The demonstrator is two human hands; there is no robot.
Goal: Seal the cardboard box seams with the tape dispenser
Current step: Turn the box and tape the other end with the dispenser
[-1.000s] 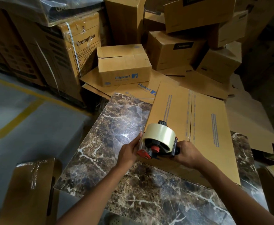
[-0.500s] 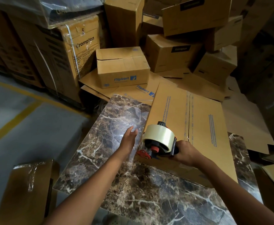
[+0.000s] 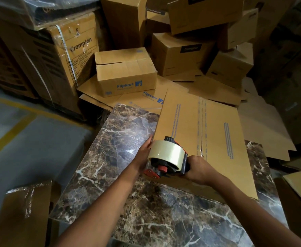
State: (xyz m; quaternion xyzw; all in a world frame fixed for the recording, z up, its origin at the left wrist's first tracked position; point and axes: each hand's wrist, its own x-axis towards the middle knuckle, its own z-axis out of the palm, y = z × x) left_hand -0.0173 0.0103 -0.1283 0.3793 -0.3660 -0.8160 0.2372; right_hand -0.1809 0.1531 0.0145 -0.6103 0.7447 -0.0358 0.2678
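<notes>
Tape dispenser [image 3: 166,158] in grip of right hand [image 3: 198,169], left hand [image 3: 143,154] flat against cardboard box [image 3: 217,139] (Flipkart carton [image 3: 126,75] behind).

Dim, warm light, brightest on the marble bench [image 3: 110,175], where a pale sheen of glare sits on the polished top. Beyond the bench the stacked boxes [image 3: 181,54] fade into shadow; right of it the corners go almost black. Straight edges bow far from the bench, and fine detail is soft throughout.
</notes>
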